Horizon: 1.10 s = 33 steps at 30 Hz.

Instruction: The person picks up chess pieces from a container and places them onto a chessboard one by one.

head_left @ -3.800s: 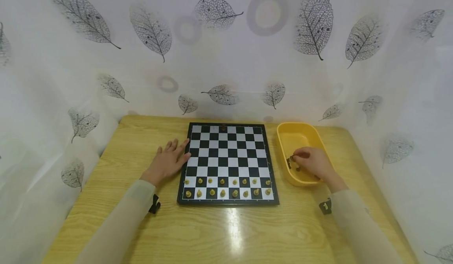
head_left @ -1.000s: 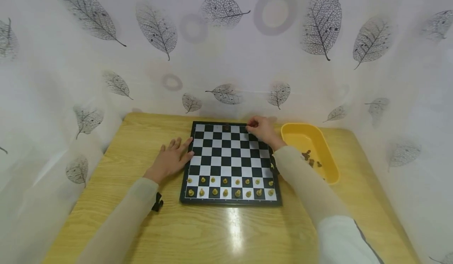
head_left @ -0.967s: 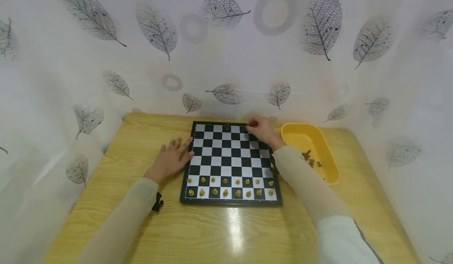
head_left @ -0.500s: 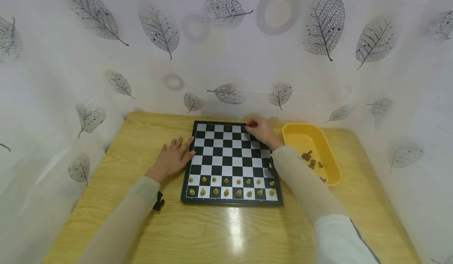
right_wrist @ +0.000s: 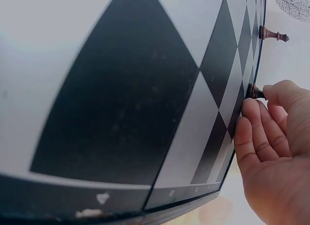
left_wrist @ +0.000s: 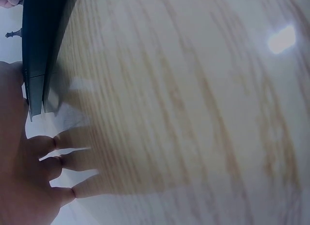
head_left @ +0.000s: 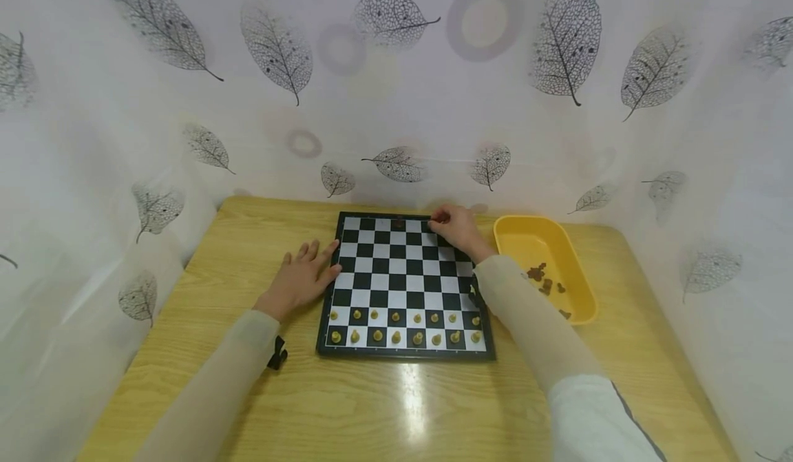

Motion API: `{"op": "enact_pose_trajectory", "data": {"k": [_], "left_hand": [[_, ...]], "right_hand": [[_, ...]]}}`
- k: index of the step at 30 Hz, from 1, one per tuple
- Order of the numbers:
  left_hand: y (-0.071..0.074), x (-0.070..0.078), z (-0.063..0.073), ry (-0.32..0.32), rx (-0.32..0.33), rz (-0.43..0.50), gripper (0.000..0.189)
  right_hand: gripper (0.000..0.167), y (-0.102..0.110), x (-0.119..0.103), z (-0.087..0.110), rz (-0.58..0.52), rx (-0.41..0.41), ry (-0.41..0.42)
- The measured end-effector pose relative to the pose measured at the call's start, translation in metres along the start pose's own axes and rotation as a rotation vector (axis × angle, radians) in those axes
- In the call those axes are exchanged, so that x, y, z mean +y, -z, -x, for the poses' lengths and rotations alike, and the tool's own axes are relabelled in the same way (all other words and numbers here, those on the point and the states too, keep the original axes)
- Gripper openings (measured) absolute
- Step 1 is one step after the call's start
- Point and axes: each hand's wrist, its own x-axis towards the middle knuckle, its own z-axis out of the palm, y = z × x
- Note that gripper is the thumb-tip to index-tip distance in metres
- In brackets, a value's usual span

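Observation:
A black-and-white chessboard [head_left: 398, 281] lies on the table. At its far edge, right of centre, my right hand [head_left: 457, 229] pinches a dark brown chess piece [right_wrist: 257, 92], whose base is at the board surface in the right wrist view. The fingers partly cover that piece. Another dark brown chess piece [head_left: 399, 224], taller in the right wrist view, stands on the far row to the left. My left hand [head_left: 300, 279] rests spread at the board's left edge, fingertips touching the frame. Two rows of yellowish chess pieces [head_left: 396, 337] stand on the near side.
Right of the board, a yellow plastic tray [head_left: 576, 267] holds several loose dark brown chess pieces [head_left: 536, 272]. The wooden table [head_left: 334, 407] is bordered at the back and sides by a whitish leaf-print sheet [head_left: 409, 104].
My right hand has gone from the yellow tray to the board's far edge, carrying a dark chess piece. Over the last second it has barely moved. My left hand stays at the board's edge.

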Motion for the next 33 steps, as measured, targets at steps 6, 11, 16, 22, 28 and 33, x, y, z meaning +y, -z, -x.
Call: {"op": "enact_pose_trajectory", "data": {"k": [6, 11, 16, 22, 28, 33], "left_hand": [[0.0, 0.0, 0.0, -0.002, 0.006, -0.007, 0.071], [0.001, 0.0, 0.0, -0.002, 0.007, -0.007, 0.071], [0.001, 0.001, 0.0, -0.007, 0.008, -0.003, 0.071], [0.0, 0.001, 0.0, -0.002, -0.003, -0.006, 0.071], [0.0, 0.001, 0.0, -0.002, 0.003, -0.01, 0.071], [-0.001, 0.001, 0.001, -0.003, 0.001, -0.007, 0.071]], "right_hand": [[0.022, 0.0, 0.0, 0.0, 0.002, 0.002, 0.002], [0.021, 0.0, 0.001, 0.0, 0.001, -0.002, 0.003], [0.022, 0.002, 0.001, 0.0, -0.009, -0.019, 0.017], [0.027, 0.016, -0.002, 0.004, -0.07, -0.061, 0.009], [0.026, 0.048, -0.007, 0.013, 0.014, 0.001, 0.06], [0.026, 0.076, 0.0, 0.027, 0.041, 0.079, 0.065]]}}
